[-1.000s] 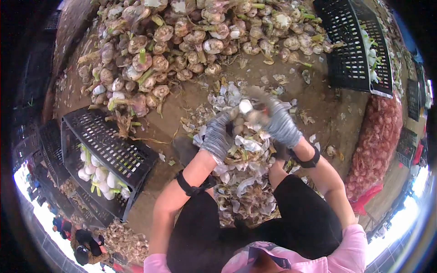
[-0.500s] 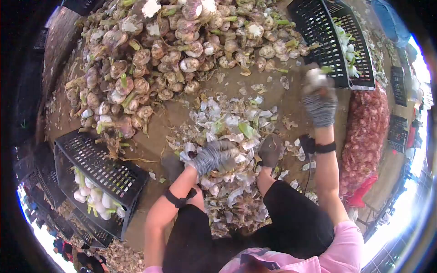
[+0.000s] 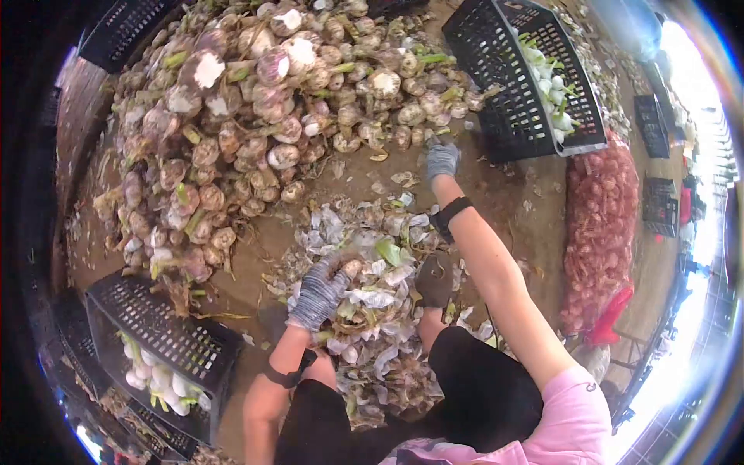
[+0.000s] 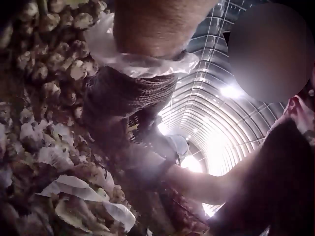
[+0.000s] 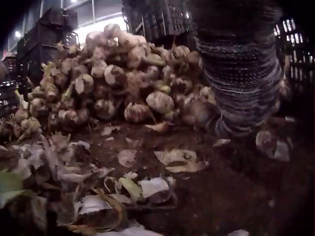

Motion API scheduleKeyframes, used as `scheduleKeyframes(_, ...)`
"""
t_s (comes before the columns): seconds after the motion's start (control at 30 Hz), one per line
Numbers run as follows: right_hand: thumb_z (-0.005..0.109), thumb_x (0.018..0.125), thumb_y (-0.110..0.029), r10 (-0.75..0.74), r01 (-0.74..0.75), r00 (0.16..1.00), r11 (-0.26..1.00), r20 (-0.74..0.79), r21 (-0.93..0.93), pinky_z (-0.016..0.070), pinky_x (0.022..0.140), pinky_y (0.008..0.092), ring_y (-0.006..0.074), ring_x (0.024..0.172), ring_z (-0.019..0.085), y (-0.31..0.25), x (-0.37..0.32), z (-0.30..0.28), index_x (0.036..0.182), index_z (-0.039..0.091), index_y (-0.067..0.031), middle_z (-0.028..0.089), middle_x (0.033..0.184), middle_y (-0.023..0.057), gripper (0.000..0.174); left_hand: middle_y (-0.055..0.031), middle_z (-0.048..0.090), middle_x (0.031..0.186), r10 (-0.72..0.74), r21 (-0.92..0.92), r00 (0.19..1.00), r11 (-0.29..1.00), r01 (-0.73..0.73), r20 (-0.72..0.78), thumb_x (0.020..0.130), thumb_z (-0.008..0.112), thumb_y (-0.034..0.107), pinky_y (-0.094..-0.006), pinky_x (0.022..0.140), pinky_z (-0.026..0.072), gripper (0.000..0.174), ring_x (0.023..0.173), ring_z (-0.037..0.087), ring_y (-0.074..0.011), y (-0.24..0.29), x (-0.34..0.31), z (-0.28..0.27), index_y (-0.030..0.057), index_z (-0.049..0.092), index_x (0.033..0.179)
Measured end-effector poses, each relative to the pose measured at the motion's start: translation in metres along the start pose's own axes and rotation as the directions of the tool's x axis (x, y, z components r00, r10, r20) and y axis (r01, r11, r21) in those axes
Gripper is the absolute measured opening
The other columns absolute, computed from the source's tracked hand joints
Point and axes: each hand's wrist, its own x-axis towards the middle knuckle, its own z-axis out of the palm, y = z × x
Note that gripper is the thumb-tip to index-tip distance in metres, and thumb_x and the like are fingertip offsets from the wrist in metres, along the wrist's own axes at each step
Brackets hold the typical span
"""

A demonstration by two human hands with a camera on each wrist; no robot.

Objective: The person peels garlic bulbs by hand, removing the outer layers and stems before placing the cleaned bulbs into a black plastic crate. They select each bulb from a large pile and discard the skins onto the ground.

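Observation:
In the head view my left hand [image 3: 318,294], in a grey knit glove, is over a heap of loose garlic skins [image 3: 372,298]. Its fingers bend towards a small brownish patch at the tips, and I cannot tell whether it holds anything. My right hand [image 3: 442,160], gloved alike, stretches forward to the near edge of a pile of untrimmed garlic bulbs [image 3: 256,116]. From the right wrist, the striped glove [image 5: 241,73] comes down beside a garlic bulb [image 5: 199,114], its fingers mostly hidden behind the back of the hand.
A black slatted crate [image 3: 496,85] with cleaned white garlic [image 3: 550,89] tilts at the back right. Another crate [image 3: 159,318] with white garlic [image 3: 159,380] lies front left. Along the right stretches a red mesh sack [image 3: 601,232] full of bulbs. Brown shoes [image 3: 434,280] flank the skins.
Both hands were together over the skins. The right hand then carried a whitish bulb to the right crate, and is now at the pile without it. The left stayed over the skins.

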Motion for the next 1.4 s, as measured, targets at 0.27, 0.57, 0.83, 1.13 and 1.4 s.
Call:
scheduleKeyframes(0.27, 0.063, 0.082, -0.022, -0.096, -0.133, 0.901, 0.868, 0.422, 0.479, 0.0421, 0.057, 0.0211, 0.0052, 0.065, 0.048, -0.111, -0.162, -0.091, 0.090, 0.058, -0.0012, 0.056, 0.075, -0.0017, 0.022, -0.0072, 0.043, 0.128, 0.240, -0.104, 0.930, 0.955, -0.277, -0.279, 0.076, 0.067, 0.015, -0.0328, 0.093, 0.0395, 0.062, 0.113, 0.045, -0.0193, 0.025, 0.010, 0.011, 0.0052, 0.037, 0.130)
scheduleKeyframes(0.57, 0.065, 0.080, -0.031, -0.264, -0.220, 0.621, 0.845, 0.738, 0.487, 0.0445, 0.063, 0.0219, 0.0059, 0.071, 0.052, -0.152, -0.226, -0.085, 0.103, 0.056, 0.0008, 0.058, 0.082, 0.0002, 0.040, -0.0084, 0.042, 0.128, 0.446, -0.272, 0.883, 0.839, -0.470, -0.149, 0.072, 0.072, 0.011, -0.0329, 0.096, 0.0377, 0.071, 0.115, 0.044, -0.0197, 0.027, 0.008, 0.013, 0.0058, 0.034, 0.132)
scheduleKeyframes(0.83, 0.065, 0.080, -0.026, -0.262, -0.110, 0.581, 0.913, 0.771, 0.393, 0.0457, 0.070, 0.0235, 0.0078, 0.077, 0.053, -0.168, -0.223, -0.093, 0.100, 0.058, 0.0022, 0.060, 0.085, 0.0028, 0.035, -0.0081, 0.045, 0.126, 0.480, -0.254, 0.858, 0.821, -0.512, -0.181, 0.074, 0.069, 0.008, -0.0313, 0.094, 0.0402, 0.066, 0.113, 0.045, -0.0182, 0.023, 0.003, 0.013, 0.0049, 0.036, 0.131)
scheduleKeyframes(1.13, 0.064, 0.079, -0.022, -0.305, 0.073, 0.548, 0.945, 0.779, 0.318, 0.0452, 0.066, 0.0254, 0.0090, 0.072, 0.053, -0.169, -0.224, -0.101, 0.093, 0.062, 0.0010, 0.061, 0.078, 0.0038, 0.028, -0.0084, 0.045, 0.124, 0.372, -0.515, 0.922, 0.773, -0.370, -0.104, 0.077, 0.065, 0.013, -0.0315, 0.092, 0.0420, 0.061, 0.108, 0.048, -0.0175, 0.029, -0.007, 0.007, 0.0053, 0.036, 0.130)
scheduleKeyframes(1.4, 0.066, 0.074, -0.020, -0.523, 0.421, 0.485, 0.842, 0.701, 0.337, 0.0460, 0.066, 0.0310, 0.0190, 0.069, 0.058, -0.171, -0.239, -0.100, 0.093, 0.061, -0.0003, 0.061, 0.076, 0.0118, 0.027, -0.0066, 0.057, 0.104, 0.114, -0.797, 0.990, 0.589, -0.137, -0.086, 0.082, 0.055, 0.046, -0.0288, 0.075, 0.0487, 0.054, 0.088, 0.057, -0.0161, 0.022, -0.007, 0.002, 0.0051, 0.050, 0.118)
